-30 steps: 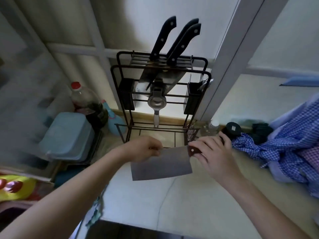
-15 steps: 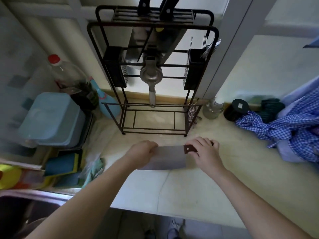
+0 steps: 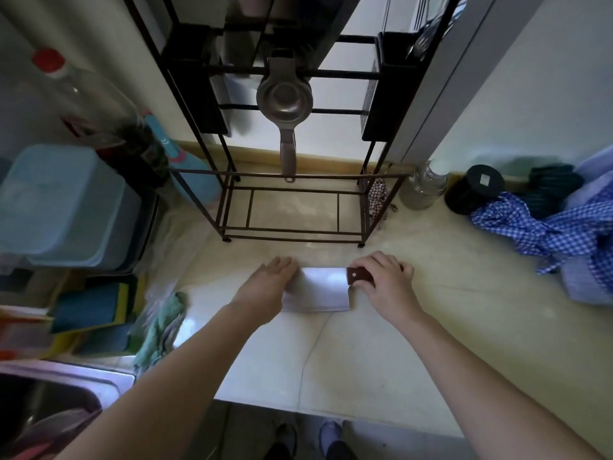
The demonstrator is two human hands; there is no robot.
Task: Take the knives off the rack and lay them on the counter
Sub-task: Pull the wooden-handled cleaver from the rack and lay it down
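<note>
Where the head view looks down, a pale, glossy stone-look counter (image 3: 381, 360) fills the centre, with a faint seam running toward its front edge. A cleaver (image 3: 318, 290) lies flat on this surface, just in front of the black wire rack (image 3: 232, 180), blade to the left and dark wooden handle to the right. The left hand (image 3: 268, 287) rests palm-down over the blade's left end, fingers extended and held close together. The right hand (image 3: 388, 280) covers the handle, fingers curled around it; the thumb is hidden.

The rack stands against a light wall and a grey window frame; a metal squeezer (image 3: 285, 104) hangs from one of its crossbars. Whether knives remain in its top cannot be told, as it is cut off by the frame edge.

To the left of the rack: a bottle with a red cap (image 3: 83, 97), a blue lidded container (image 3: 63, 207), sponges (image 3: 96, 307), and a steel sink (image 3: 49, 403). To the right: a small jar (image 3: 424, 187), a black round lid (image 3: 477, 187), and blue checked cloth (image 3: 547, 224).
</note>
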